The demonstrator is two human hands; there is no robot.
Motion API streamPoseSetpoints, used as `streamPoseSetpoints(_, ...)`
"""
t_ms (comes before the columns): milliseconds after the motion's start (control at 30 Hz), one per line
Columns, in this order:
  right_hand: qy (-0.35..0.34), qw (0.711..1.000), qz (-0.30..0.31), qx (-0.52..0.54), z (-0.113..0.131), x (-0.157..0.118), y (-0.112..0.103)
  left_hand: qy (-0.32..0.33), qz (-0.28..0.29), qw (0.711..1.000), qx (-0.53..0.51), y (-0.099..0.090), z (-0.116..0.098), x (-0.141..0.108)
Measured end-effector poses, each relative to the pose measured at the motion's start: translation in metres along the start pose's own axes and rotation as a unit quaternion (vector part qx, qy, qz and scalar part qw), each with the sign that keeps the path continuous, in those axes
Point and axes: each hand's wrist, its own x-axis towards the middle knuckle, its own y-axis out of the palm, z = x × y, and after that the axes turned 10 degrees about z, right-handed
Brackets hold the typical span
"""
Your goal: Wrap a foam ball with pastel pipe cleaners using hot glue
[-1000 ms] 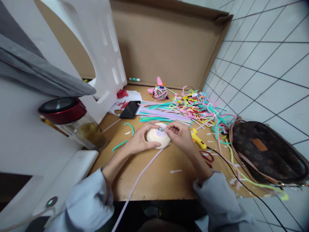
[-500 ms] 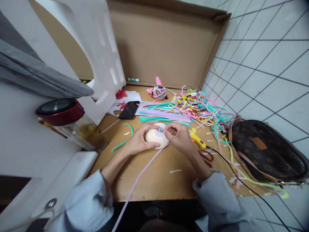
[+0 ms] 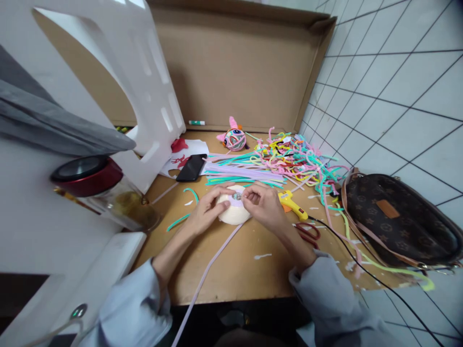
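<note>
A cream-coloured round ball (image 3: 234, 217) sits low over the table, with a lilac ring and a small greyish centre on its top. Around its left side my left hand (image 3: 208, 209) is closed, thumb on the upper face. My right hand (image 3: 264, 202) is pinched at the right edge of the lilac ring, on the lilac pipe cleaner as far as I can see; the fingertips partly hide it. From beneath the ball's right side a long lilac pipe cleaner (image 3: 213, 260) trails down past the table's front edge. Just right of my right hand lies a yellow glue gun (image 3: 292, 205).
Red-handled scissors (image 3: 307, 233) and a brown handbag (image 3: 405, 219) are on the right. Straight pipe cleaners (image 3: 246, 172) and a tangled pile (image 3: 289, 159) lie behind the hands, beside a pink-eared ball figure (image 3: 235, 139). Leftward are a black phone (image 3: 191, 167) and a glass bottle (image 3: 130, 209).
My left thumb has moved up from the ball's lower front onto its upper face. The ball has tilted or turned slightly; my right hand keeps its pinch. The camera view has shifted a little.
</note>
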Motion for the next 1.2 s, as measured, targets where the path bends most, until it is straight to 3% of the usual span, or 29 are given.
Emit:
streamPoseSetpoints(433,-0.008,0.999,0.02,-0.033,0.004,-0.003,-0.002,-0.031,-0.041,0.997,-0.057,0.006,-0.004,0.004)
streamPoseSetpoints(900,-0.012,0.999,0.031,-0.039,0.006,-0.002,-0.003,-0.026,-0.023,0.997,-0.063,0.003,0.002,0.001)
streamPoseSetpoints(1200,-0.009,0.998,0.044,-0.049,0.009,-0.002,-0.003,-0.039,-0.092,0.99,-0.098,0.013,0.0,0.004)
